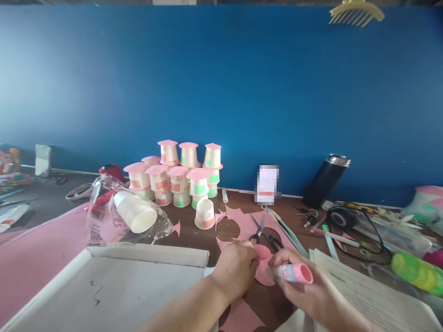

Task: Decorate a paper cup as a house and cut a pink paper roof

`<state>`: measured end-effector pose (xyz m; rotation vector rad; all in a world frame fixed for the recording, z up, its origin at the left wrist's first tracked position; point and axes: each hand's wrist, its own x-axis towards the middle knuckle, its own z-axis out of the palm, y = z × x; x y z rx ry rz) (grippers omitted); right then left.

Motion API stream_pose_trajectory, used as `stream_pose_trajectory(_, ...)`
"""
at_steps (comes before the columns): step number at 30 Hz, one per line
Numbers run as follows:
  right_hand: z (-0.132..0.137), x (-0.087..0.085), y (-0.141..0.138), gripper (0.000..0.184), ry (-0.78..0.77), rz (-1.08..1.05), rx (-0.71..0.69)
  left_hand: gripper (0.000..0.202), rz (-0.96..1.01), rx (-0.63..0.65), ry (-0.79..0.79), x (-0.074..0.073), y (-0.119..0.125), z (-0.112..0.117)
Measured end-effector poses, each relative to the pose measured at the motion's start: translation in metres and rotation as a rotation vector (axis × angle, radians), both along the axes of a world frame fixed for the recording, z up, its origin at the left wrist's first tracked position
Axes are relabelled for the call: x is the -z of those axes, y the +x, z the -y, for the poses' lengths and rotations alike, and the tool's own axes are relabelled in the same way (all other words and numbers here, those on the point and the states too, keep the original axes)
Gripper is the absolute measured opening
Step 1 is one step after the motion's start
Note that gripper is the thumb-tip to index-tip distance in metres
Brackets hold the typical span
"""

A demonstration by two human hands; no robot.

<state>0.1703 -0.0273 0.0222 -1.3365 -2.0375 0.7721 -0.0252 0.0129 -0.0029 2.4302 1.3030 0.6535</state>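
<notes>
My left hand (235, 269) is curled, its fingers pinching a round pink paper piece (263, 269) that lies between both hands. My right hand (311, 288) is closed around a pink glue stick (294, 273), whose end points toward the pink piece. Black scissors (265, 235) lie on cut pink paper (242, 222) just beyond my hands. Farther back stands a pile of paper cup houses with pink roofs (180, 173), and one plain upturned cup (205, 214) sits in front of it.
A plastic sleeve of stacked white paper cups (134, 212) lies on its side at left, on a pink sheet (38, 258). A white cardboard lid (114, 286) fills the near left. A black flask (325, 180), cables, pens, printed paper (377, 295) and a green bottle (417, 273) crowd the right.
</notes>
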Motion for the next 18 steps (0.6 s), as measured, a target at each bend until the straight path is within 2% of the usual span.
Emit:
stream_pose_trajectory(3,-0.002,-0.0012,-0.0059,0.014,0.009,0.034,-0.035,0.02,0.002,0.005,-0.001,0.0015,-0.0004,-0.0002)
stream_pose_trajectory(7,-0.003,-0.0022,-0.0068,0.016,-0.024,0.106,0.018,0.022,0.004,0.017,0.002,0.0001,-0.0015,0.001)
stream_pose_trajectory(11,-0.0016,-0.0016,-0.001,0.005,-0.05,0.012,0.094,0.022,0.002,0.026,-0.002,-0.0042,-0.0018,0.0019)
stream_pose_trajectory(15,-0.0027,-0.004,0.0016,0.011,-0.044,-0.044,0.132,0.019,-0.005,0.029,-0.016,-0.0071,-0.0013,0.0016)
stream_pose_trajectory(18,-0.0045,0.0002,-0.0009,0.007,-0.048,-0.039,0.109,0.021,-0.004,0.03,-0.02,-0.0075,-0.0012,0.0019)
